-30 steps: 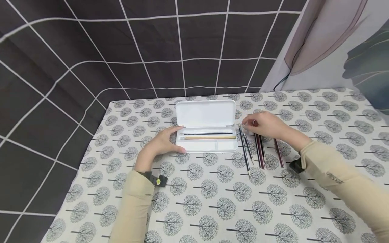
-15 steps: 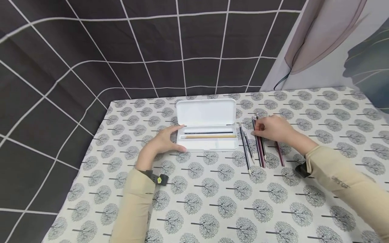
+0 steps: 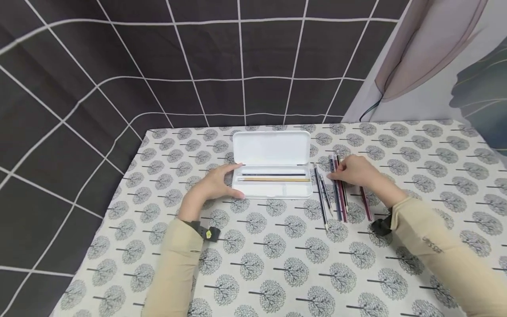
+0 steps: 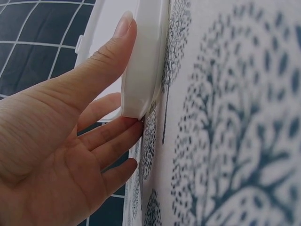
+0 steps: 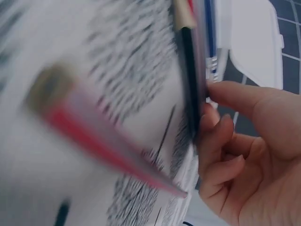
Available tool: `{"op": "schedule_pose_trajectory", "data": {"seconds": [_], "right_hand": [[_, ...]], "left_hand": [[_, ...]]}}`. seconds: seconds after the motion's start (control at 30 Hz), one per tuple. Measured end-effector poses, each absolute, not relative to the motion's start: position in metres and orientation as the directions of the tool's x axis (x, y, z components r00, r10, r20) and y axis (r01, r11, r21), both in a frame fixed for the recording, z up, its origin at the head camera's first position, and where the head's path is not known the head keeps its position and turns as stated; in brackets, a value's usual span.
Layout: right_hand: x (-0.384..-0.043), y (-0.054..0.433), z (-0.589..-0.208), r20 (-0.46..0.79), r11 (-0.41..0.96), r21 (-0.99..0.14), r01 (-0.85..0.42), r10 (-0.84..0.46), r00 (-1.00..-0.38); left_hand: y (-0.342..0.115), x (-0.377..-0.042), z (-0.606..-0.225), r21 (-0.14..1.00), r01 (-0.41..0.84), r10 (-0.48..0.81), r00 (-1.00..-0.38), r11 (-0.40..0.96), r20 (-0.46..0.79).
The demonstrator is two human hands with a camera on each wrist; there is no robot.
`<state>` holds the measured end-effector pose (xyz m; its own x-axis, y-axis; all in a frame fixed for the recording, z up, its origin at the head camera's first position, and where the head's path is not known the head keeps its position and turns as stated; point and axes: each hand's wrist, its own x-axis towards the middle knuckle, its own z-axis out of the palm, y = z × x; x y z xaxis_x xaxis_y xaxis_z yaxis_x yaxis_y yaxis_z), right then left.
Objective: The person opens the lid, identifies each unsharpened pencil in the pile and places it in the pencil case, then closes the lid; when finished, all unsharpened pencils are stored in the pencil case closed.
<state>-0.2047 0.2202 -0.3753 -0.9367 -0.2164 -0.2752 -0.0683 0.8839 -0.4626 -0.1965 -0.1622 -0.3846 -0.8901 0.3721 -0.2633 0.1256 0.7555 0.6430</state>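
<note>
A white pencil case (image 3: 259, 191) lies with its lid (image 3: 272, 147) raised. Inside are a yellow pencil (image 3: 277, 179) and a dark pencil (image 3: 273, 174). My left hand (image 3: 215, 181) grips the case's left end, thumb along the front side and fingers at the end, as the left wrist view shows. To the right of the case, my right hand (image 3: 354, 171) pinches at a group of pencils, thumb and forefinger on them. A dark blue pencil (image 3: 338, 207) and a dark red pencil (image 3: 343, 207) are right at the fingertips; I cannot tell which one is pinched.
Two pencils (image 3: 322, 202) lie between the case and the right hand. A separate red pencil (image 3: 366, 204) lies beyond the hand, large and blurred in the right wrist view. A tree-patterned cloth (image 3: 273, 255) covers the table; a dark checked curtain (image 3: 214, 53) hangs behind.
My right hand has moved right, from beside the leftmost pencils to the dark red and blue group. The blue and red pencils there now lie slightly apart. The left hand stays on the case.
</note>
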Motion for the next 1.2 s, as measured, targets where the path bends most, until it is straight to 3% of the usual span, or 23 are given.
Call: {"op": "schedule_pose_trajectory", "data": {"seconds": [0.3,0.47,0.57,0.67,0.83,1.07,1.2], "right_hand": [[-0.207,0.210,-0.369,-0.361,0.903,-0.426,-0.049,-0.219,-0.906],[-0.213,0.216,-0.359,-0.355,0.866,-0.500,-0.020,-0.225,-0.907],[-0.219,0.219,-0.351,-0.272,0.809,-0.588,-0.013,-0.213,-0.938],[-0.224,0.217,-0.346,-0.113,0.719,-0.692,-0.062,-0.193,-0.975],[-0.226,0.201,-0.345,0.082,0.573,-0.803,-0.166,-0.170,-0.982],[-0.227,0.184,-0.345,0.075,0.644,-0.723,-0.248,-0.284,-0.956],[-0.233,0.174,-0.343,0.097,0.643,-0.670,-0.370,-0.418,-0.903]], "left_hand": [[-0.164,-0.196,-0.391,0.657,0.136,0.385,-0.888,0.741,-0.250],[-0.164,-0.194,-0.391,0.658,0.128,0.381,-0.888,0.742,-0.257],[-0.166,-0.195,-0.391,0.649,0.123,0.370,-0.892,0.751,-0.260],[-0.167,-0.195,-0.391,0.646,0.126,0.368,-0.894,0.753,-0.256],[-0.167,-0.196,-0.391,0.646,0.138,0.377,-0.893,0.751,-0.247],[-0.166,-0.197,-0.389,0.633,0.143,0.380,-0.889,0.761,-0.256],[-0.164,-0.198,-0.388,0.630,0.143,0.375,-0.892,0.764,-0.252]]}}
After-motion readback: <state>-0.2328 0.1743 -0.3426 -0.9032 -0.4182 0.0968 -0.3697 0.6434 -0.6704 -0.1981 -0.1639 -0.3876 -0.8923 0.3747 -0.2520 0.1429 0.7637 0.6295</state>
